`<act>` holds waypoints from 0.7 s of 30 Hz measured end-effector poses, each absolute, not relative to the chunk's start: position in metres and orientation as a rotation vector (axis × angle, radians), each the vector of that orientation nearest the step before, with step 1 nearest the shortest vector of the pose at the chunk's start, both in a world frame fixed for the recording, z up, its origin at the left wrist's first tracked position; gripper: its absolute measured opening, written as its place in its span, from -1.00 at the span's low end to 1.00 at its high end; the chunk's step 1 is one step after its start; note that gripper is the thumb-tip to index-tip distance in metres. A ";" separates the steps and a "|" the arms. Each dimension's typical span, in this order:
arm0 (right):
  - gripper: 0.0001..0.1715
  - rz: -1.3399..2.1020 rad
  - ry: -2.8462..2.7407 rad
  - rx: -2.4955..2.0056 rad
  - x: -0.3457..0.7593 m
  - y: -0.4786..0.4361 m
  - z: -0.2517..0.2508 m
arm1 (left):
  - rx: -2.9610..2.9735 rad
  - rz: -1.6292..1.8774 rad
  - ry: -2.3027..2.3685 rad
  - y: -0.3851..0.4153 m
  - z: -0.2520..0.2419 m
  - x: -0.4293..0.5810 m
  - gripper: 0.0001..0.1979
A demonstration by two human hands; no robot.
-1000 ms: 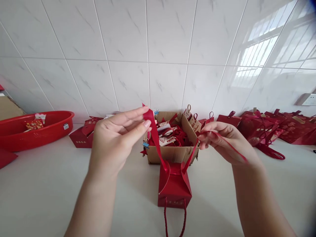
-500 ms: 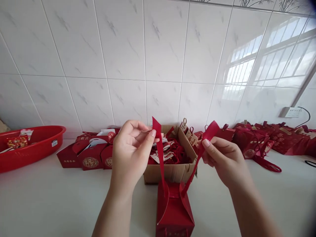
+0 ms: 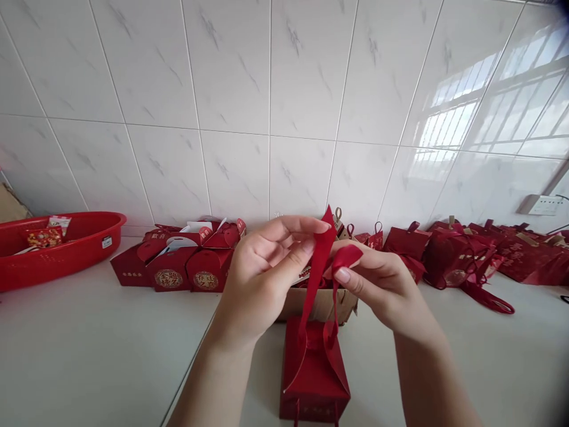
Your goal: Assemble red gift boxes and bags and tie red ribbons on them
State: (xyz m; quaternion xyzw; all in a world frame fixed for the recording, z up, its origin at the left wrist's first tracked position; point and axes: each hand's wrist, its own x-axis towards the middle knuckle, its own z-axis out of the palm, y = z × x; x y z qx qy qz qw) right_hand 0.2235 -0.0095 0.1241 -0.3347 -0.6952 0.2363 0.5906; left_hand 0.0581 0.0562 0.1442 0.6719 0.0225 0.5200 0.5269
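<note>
A red gift box (image 3: pixel 316 379) stands on the white tabletop in front of me, its top flaps folded together. Two ends of a red ribbon (image 3: pixel 316 279) rise from its top. My left hand (image 3: pixel 271 270) pinches the left end between thumb and fingers, its pointed tip sticking up. In my right hand (image 3: pixel 377 279) the other end is gripped, folded over the fingers. Both hands are close together above the box. Behind them a cardboard box (image 3: pixel 320 305) is partly hidden; some printed tags show over its rim.
At the left is a red plastic basin (image 3: pixel 84 252) with packaged snacks inside. Several red gift boxes (image 3: pixel 171 270) stand beside it along the tiled wall. More wrapped red boxes (image 3: pixel 457 255) are lined up at the right, under a white power socket (image 3: pixel 541 205).
My hands have come closer together, bringing the two ribbon ends nearly side by side above the gift box. The view has shifted slightly.
</note>
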 end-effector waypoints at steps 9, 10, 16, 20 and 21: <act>-0.85 0.654 -1.465 -0.599 0.218 0.003 0.113 | 1.809 1.273 0.139 0.050 0.140 0.067 -0.80; -0.86 0.640 -1.440 -0.607 0.218 0.004 0.113 | 1.819 1.297 0.146 0.049 0.140 0.067 -0.79; -0.84 0.590 -1.340 -0.658 0.214 0.001 0.117 | 1.997 1.366 0.311 0.049 0.144 0.067 -0.82; -0.82 0.631 -1.324 -0.639 0.213 -0.001 0.119 | 2.007 1.317 0.322 0.051 0.147 0.067 -0.93; -0.81 0.636 -1.319 -0.645 0.214 -0.001 0.119 | 1.962 1.314 0.322 0.052 0.148 0.067 -0.91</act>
